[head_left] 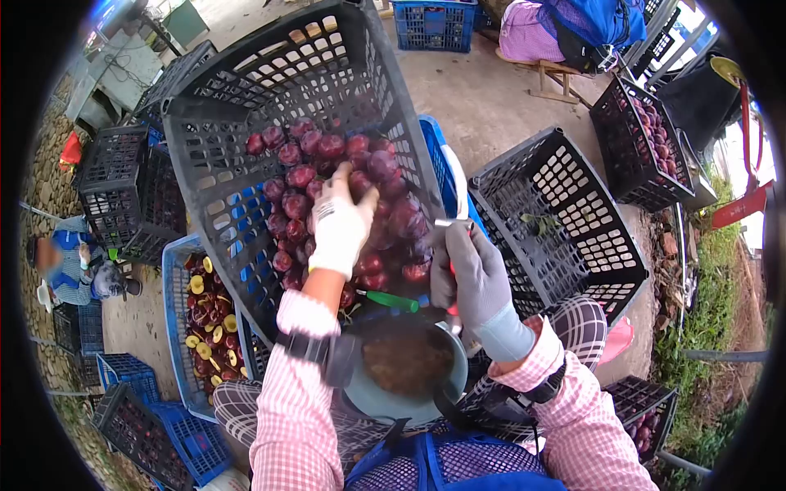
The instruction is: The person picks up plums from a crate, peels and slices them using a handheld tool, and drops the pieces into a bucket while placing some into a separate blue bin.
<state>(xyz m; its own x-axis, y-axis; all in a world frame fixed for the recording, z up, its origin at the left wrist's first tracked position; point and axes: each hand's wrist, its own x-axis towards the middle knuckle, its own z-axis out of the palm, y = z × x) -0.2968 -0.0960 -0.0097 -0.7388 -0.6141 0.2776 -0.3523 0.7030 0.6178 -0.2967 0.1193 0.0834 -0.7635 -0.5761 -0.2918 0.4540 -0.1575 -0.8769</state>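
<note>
My left hand (340, 221), in a white glove, reaches into a tilted black crate of dark red plums (299, 176). Its fingers are apart and touch the fruit. In a grey glove, my right hand (473, 274) is closed around a red-handled metal tool (452, 222), whose exact kind is hard to make out. Below the plums lies a green-handled tool (391, 300), its working end hidden. Between my knees stands a grey-blue bucket (360, 391) with blurred brownish contents.
A blue crate (173, 282) of cut plums with yellow flesh stands at the left. On the right are a black crate (512, 192) with a few leaves inside and another crate (610, 143) of plums. Other people sit at the far left and at the top right.
</note>
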